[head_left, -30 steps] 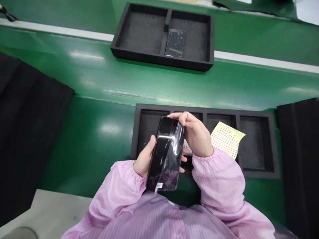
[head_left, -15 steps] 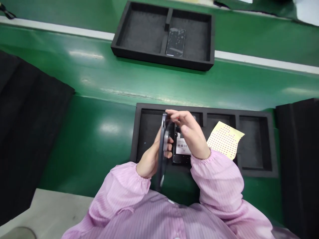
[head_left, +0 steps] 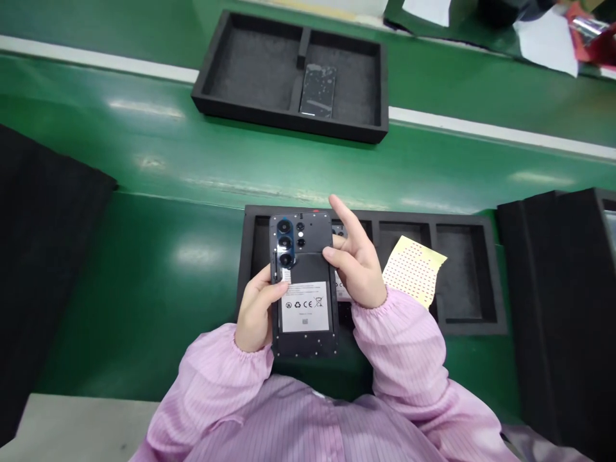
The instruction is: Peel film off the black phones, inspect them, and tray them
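Head cam: kinda clasps the phone (head_left: 308, 268) by one side in the left hand (head_left: 255, 314), pinches the other side with the right hand (head_left: 360, 273). Shows its camera side, above the black tray (head_left: 498, 298) near the yellow sheet (head_left: 414, 269).

A workshop, most likely a phone assembly or repair line in a factory. A long, glossy green worktop (head_left: 158, 269) crosses the view, with a pale strip (head_left: 471, 129) running along it. On it sit two black trays: a divided far tray (head_left: 289, 122) holding a dark, phone-sized panel (head_left: 318, 93), and a near tray (head_left: 499, 311) split into a row of compartments. Above the near tray is an opened phone (head_left: 305, 269), its screws and a white printed label exposed. A yellow sheet (head_left: 414, 273) dotted with small red marks lies on that tray. The worker wears a pink striped smock (head_left: 289, 417) with gathered cuffs.
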Tool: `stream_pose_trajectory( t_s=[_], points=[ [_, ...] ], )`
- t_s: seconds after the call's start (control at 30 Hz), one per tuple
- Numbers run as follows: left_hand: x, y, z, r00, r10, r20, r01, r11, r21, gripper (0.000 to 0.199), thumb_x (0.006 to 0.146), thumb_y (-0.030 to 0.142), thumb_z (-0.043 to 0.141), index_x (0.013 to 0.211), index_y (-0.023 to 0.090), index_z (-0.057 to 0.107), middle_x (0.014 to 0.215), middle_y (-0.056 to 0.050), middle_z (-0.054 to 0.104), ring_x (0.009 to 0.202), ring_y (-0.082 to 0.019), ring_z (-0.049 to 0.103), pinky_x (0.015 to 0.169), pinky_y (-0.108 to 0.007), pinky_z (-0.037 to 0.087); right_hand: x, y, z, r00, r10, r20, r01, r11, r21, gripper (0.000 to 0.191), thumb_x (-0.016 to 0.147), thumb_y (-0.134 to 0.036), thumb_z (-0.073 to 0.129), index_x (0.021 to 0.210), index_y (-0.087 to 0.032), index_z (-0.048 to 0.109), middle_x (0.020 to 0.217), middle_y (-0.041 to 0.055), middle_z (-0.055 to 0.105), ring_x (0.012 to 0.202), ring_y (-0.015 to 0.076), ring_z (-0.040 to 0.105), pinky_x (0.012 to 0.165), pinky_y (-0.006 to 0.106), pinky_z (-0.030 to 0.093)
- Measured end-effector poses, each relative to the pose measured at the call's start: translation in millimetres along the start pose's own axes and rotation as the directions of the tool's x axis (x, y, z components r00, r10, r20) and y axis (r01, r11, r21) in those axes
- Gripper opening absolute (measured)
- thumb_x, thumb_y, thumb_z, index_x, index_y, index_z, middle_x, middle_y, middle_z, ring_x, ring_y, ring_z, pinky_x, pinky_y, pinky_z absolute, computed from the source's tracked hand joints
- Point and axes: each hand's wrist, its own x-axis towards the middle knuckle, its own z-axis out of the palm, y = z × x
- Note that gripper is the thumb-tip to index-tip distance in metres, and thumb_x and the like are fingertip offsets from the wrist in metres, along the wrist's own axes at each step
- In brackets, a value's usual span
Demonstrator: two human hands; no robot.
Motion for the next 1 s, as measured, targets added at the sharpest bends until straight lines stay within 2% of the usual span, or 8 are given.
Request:
stream_pose_trajectory(
  t_s=[0.2,0.3,0.4,0.63,0.77,0.87,0.97,1.0],
  points=[
    [2,16,-29.9,0.983,0.171,-0.072,-0.146,0.952,0.269,0.052,0.075,0.026,0.077,0.127,0.026,0.068,0.121,-0.004,0.074,0.123,-0.033,0.065,0.106,-0.044,0.054,-2,-5,-11,0.987,-0.143,-0.074,0.132,0.980,-0.146,0.061,0.089,-0.029,0.059,0.147,-0.029,0.043,0.117,0.0049,0.074,0.092,0.0219,0.074,0.084,0.042,0.063],
    [-1,22,-47.3,0.969,0.184,-0.167,-0.099,0.903,0.418,0.059,0.083,0.029,0.074,0.140,0.028,0.058,0.128,-0.004,0.071,0.129,-0.030,0.060,0.113,-0.041,0.047,-9,-10,-27,0.950,-0.239,-0.201,0.175,0.940,-0.292,0.039,0.092,-0.024,0.058,0.130,-0.027,0.059,0.112,0.0043,0.075,0.097,0.0216,0.074,0.089,0.042,0.062],
    [-4,17,-50.0,0.976,0.183,-0.121,-0.101,0.864,0.494,0.063,0.090,0.031,0.067,0.150,0.029,0.046,0.145,-0.003,0.059,0.140,-0.026,0.050,0.121,-0.037,0.038,-21,-9,-46,0.921,-0.307,-0.239,0.173,0.874,-0.455,0.033,0.092,-0.021,0.058,0.125,-0.025,0.062,0.110,0.0054,0.075,0.099,0.0217,0.073,0.092,0.043,0.061],
    [1,-3,-40.3,0.979,0.189,-0.079,-0.088,0.734,0.673,0.070,0.095,0.026,0.059,0.158,0.030,0.028,0.166,0.003,0.028,0.156,-0.020,0.018,0.130,-0.034,0.007,-34,23,-67,0.907,-0.368,-0.205,0.017,0.519,-0.855,0.033,0.091,-0.024,0.054,0.122,-0.016,0.066,0.111,0.0148,0.070,0.088,0.0256,0.068,0.081,0.049,0.060],
    [7,-12,-48.3,0.983,0.162,0.084,-0.170,0.638,0.751,0.075,0.095,0.027,0.055,0.160,0.029,0.018,0.170,0.000,0.016,0.157,-0.024,0.009,0.130,-0.042,0.003,-27,37,-56,0.906,-0.400,-0.139,0.001,0.332,-0.943,0.046,0.092,-0.023,0.052,0.135,-0.008,0.057,0.127,0.0222,0.066,0.101,0.0329,0.067,0.086,0.054,0.058],
    [4,-18,-53.4,0.908,0.357,0.217,-0.393,0.553,0.735,0.068,0.099,0.029,0.052,0.158,0.039,0.022,0.170,0.007,0.009,0.158,-0.024,0.005,0.130,-0.045,0.008,-23,39,-48,0.930,-0.355,-0.093,-0.006,0.237,-0.972,0.054,0.094,-0.023,0.050,0.146,-0.009,0.048,0.147,0.0217,0.054,0.115,0.0361,0.063,0.092,0.055,0.056],
    [2,-9,-57.8,0.727,0.643,0.239,-0.590,0.408,0.697,0.066,0.099,0.027,0.051,0.157,0.044,0.023,0.169,0.008,0.016,0.158,-0.024,0.010,0.130,-0.046,0.015,-22,33,-49,0.953,-0.290,-0.087,-0.012,0.253,-0.967,0.053,0.094,-0.023,0.050,0.145,-0.011,0.050,0.151,0.0168,0.052,0.118,0.0332,0.065,0.092,0.048,0.059],
    [5,-1,-59.7,0.698,0.679,0.228,-0.594,0.370,0.714,0.064,0.099,0.027,0.051,0.156,0.043,0.026,0.168,0.005,0.024,0.157,-0.025,0.017,0.130,-0.047,0.019,-21,31,-50,0.959,-0.269,-0.085,-0.017,0.247,-0.969,0.052,0.093,-0.024,0.050,0.144,-0.011,0.052,0.150,0.0155,0.053,0.117,0.0326,0.066,0.090,0.047,0.060]
  ],
)
